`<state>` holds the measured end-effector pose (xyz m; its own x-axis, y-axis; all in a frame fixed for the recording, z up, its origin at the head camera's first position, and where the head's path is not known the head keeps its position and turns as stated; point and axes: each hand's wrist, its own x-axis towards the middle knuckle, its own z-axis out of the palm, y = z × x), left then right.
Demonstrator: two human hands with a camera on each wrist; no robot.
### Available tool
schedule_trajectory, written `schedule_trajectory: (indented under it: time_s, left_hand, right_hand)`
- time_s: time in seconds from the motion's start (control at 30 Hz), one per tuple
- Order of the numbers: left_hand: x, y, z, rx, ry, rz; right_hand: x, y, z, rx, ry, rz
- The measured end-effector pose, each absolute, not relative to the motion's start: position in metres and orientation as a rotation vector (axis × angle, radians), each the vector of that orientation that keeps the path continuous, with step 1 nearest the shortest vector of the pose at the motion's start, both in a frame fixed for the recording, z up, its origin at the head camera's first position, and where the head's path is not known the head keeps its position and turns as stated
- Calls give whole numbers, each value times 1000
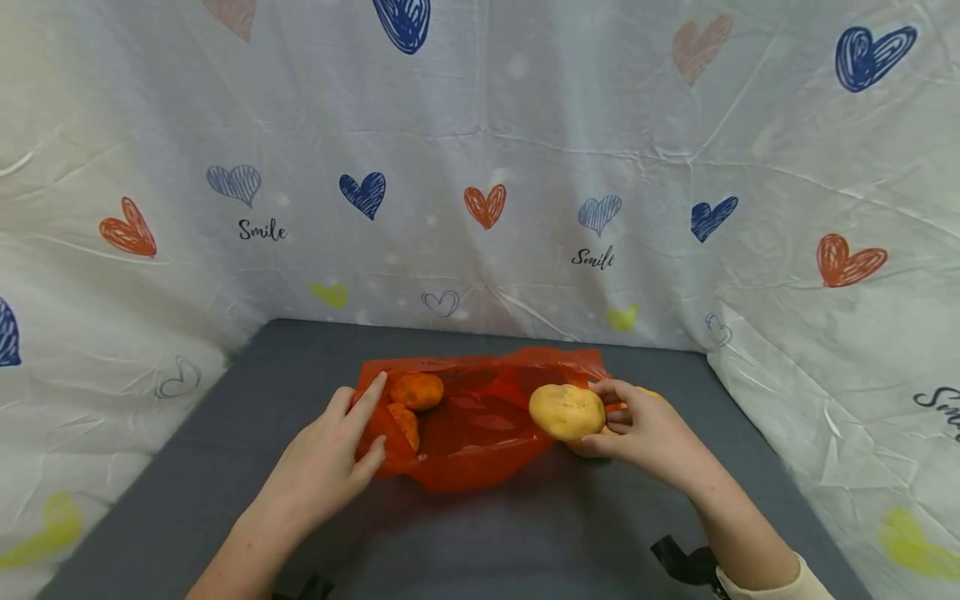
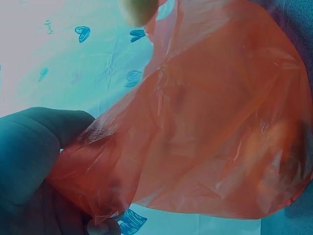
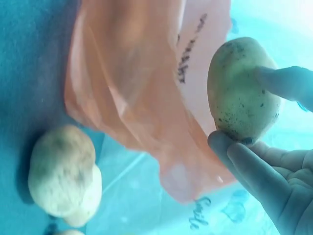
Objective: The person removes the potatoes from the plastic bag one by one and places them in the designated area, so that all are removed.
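A red plastic bag lies on the table with its mouth spread wide. Two orange mandarins show inside, at its left end. My left hand pinches the bag's left edge, the film caught between thumb and fingers in the left wrist view. Between the thumb and fingertips of my right hand is a yellow potato, held at the right end of the bag's mouth. Dark specks dot this potato's skin in the right wrist view.
More potatoes lie on the table beside the bag's right end, mostly hidden by my right hand in the head view. The dark grey table meets a white curtain printed with hearts at the back and sides.
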<state>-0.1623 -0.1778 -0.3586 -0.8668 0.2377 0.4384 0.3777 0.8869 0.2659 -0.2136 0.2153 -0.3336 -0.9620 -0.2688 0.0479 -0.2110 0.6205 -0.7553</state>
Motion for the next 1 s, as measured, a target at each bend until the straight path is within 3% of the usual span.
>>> schedule_trajectory:
  time_s: [0.57,1.0]
  left_hand:
    - [-169,-179,-357,-457,-2663,-502]
    - [-170,-181,-358,-444,-2685,-511]
  right_hand:
    - [-201,278,-333,-350,2804,-1236]
    - [-214,325,-357,-171,2784,-1136]
